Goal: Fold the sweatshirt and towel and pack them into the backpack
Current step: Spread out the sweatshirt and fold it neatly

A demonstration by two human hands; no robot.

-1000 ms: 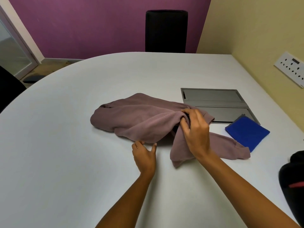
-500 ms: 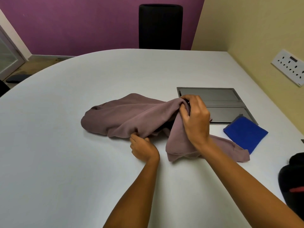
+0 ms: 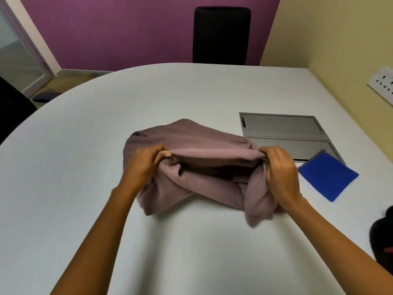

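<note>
A mauve sweatshirt (image 3: 197, 143) lies bunched in the middle of the white table (image 3: 191, 92). My left hand (image 3: 144, 165) pinches one end of a stretched edge of the sweatshirt, and my right hand (image 3: 280, 173) grips the other end. The edge is pulled taut between them, a little above the table, with loose folds and a sleeve hanging below. A folded blue towel (image 3: 328, 177) lies flat to the right of my right hand. The black backpack (image 3: 382, 239) shows only partly at the right edge.
A grey metal cable hatch (image 3: 282, 133) is set into the table behind the towel. A black chair (image 3: 221, 35) stands at the far side, and another dark chair (image 3: 12, 111) at the left. A yellow wall with a socket panel (image 3: 382, 84) runs along the right.
My left hand has moved up from the sweatshirt's near edge and taken hold of it. Both hands have drawn apart, stretching an edge between them, and the sweatshirt has bunched closer.
</note>
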